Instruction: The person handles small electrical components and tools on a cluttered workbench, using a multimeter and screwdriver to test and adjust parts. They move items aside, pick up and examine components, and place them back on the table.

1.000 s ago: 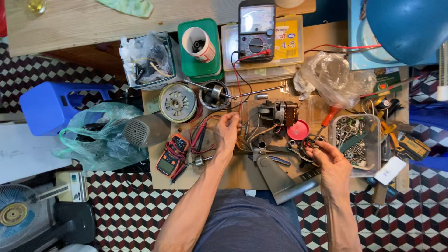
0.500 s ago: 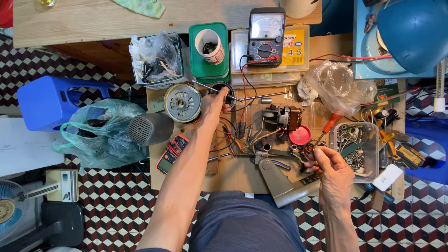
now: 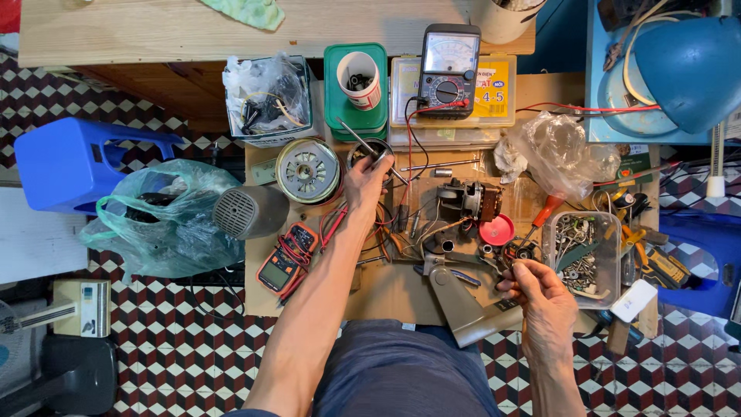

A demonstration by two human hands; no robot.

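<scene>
Two hands at work on a crowded counter, each busy with something different.

Largest first: the counter is packed edge to edge, so the outstretched left arm could sweep the orange meter or the round metal rotor off the left side. The black meter at the far edge trails red and black leads across the middle; a snag on them could drag it down. The small motor sits in the centre among loose wires. The left hand pinches a thin metal tool beside a ring-shaped part; it could slip. The right hand, near right, is pressed together on a small dark part that could drop among the clutter.
</scene>
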